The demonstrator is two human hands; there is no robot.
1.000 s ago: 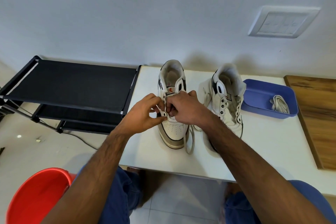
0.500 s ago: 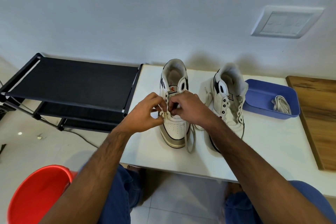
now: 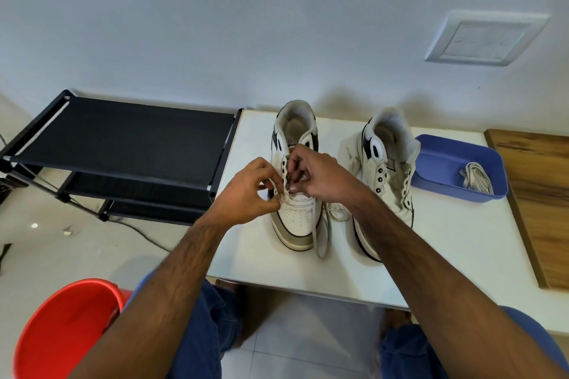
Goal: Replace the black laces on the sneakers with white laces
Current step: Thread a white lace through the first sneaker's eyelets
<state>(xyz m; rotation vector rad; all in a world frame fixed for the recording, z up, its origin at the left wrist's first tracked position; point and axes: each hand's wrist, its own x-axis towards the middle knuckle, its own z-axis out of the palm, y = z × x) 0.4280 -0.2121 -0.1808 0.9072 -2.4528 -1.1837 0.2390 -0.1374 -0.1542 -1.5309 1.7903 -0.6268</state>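
- White lace (image 3: 320,235) is threaded through the lowest eyelets of the left sneaker (image 3: 294,194), just above the toe box; one loose end trails down the shoe's right side and off the toe onto the surface (image 3: 446,255)
- Left hand (image 3: 246,194) is closed in a pinch on the lace at the left row of eyelets, thumb and fingertips pressed together; it rests against the side of the shoe
- Right hand (image 3: 320,177) is curled over the tongue area, fingers bent and gripping the lace at the right row of eyelets; the two hands nearly touch over the middle of the shoe
- That sneaker stands upright, toe toward the person, near the surface's left edge; its upper eyelets are bare
- Right sneaker (image 3: 386,175) stands beside it, partly behind the right forearm; its eyelets show as open dark holes; another pale lace (image 3: 337,211) lies in a loop between the two shoes
- Blue tray (image 3: 437,160) sits just right of the second sneaker, holding a bundle of white laces (image 3: 475,178)
- Black shoe rack (image 3: 123,138) stands to the left of the surface; a red bucket (image 3: 64,329) is on the floor by the person's left knee; a wooden board (image 3: 538,194) lies at the far right
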